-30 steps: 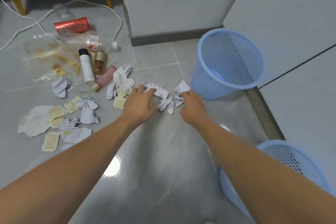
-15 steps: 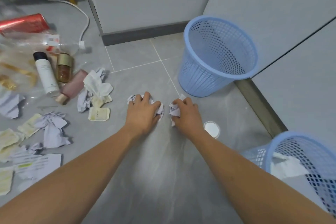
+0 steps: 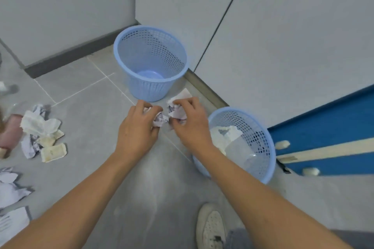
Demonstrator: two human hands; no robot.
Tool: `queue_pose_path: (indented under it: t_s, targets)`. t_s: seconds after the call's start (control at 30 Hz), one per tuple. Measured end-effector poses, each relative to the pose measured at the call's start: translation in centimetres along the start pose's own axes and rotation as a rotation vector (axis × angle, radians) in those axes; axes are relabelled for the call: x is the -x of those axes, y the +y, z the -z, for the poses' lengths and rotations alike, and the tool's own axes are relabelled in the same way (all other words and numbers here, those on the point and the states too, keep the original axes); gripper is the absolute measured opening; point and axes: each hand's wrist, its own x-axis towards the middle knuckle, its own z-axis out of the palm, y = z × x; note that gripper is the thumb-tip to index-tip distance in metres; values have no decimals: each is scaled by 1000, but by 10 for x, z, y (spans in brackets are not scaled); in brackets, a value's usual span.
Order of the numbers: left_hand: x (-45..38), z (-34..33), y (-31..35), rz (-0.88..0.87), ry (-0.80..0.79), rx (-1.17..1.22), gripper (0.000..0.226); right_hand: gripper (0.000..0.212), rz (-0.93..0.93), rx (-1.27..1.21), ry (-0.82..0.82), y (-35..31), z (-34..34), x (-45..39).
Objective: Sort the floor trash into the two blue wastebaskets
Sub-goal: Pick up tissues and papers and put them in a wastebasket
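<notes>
Both hands, left hand (image 3: 137,133) and right hand (image 3: 190,125), clutch crumpled paper (image 3: 176,112) at center, between the empty basket (image 3: 149,62) at 12 o'clock and the part-filled basket (image 3: 261,147) at 3. Light, soft; pinch anywhere.

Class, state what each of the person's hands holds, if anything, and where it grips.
Left hand: crumpled paper, pinched in the fingertips. Right hand: another paper wad, gripped around its middle.
</notes>
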Motion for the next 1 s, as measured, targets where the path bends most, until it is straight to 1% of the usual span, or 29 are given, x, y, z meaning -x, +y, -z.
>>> queue_pose_path:
  t_s: [0.07, 0.1, 0.23, 0.27, 0.33, 0.4, 0.43, 0.47, 0.53, 0.63, 0.7, 0.73, 0.83, 0.87, 0.93, 1.0]
  targets:
    - [-9, 1, 45, -73, -8, 67, 42, 42, -15, 26, 92, 10, 43, 14]
    - [-13, -1, 65, -112, -30, 93, 43, 42, -47, 41, 113, 19, 63, 22]
    - [-18, -26, 135, -225, -122, 151, 46, 46, -270, 94, 139, 59, 121, 55]
    - [-17, -35, 147, -243, -147, 163, 48, 48, -326, 91, 119, 68, 130, 62]
    - [-14, -52, 164, -274, -218, 155, 59, 56, -400, 107, -3, 85, 142, 76]
    - [-12, -68, 171, -300, -336, 79, 77, 62, -429, 156, -164, 98, 149, 85]
    - [-13, -73, 172, -317, -414, 54, 84, 61, -432, 179, -206, 103, 151, 88]
    - [-14, -76, 171, -340, -488, 52, 87, 57, -428, 200, -213, 105, 153, 88]
    - [-15, -79, 167, -401, -564, 60, 86, 52, -423, 258, -131, 102, 155, 84]
    - [-14, -73, 157, -486, -582, 59, 85, 47, -421, 332, 50, 87, 157, 66]
    - [-13, -65, 149, -515, -536, 93, 77, 41, -362, 325, 104, 73, 154, 52]
    - [-12, -58, 144, -523, -472, 118, 68, 37, -314, 314, 113, 65, 150, 43]
    - [-11, -32, 117, -505, -195, 164, 30, 27, -156, 235, 122, 28, 118, 13]
    - [-10, -21, 103, -476, -129, 156, 21, 26, -107, 193, 119, 12, 101, 5]
    - [-7, 7, 67, -387, -42, 130, 13, 29, -27, 98, 112, -22, 62, -8]
    - [6, 38, 23, -277, 18, 108, 13, 29, 30, -6, 82, -56, 21, -12]
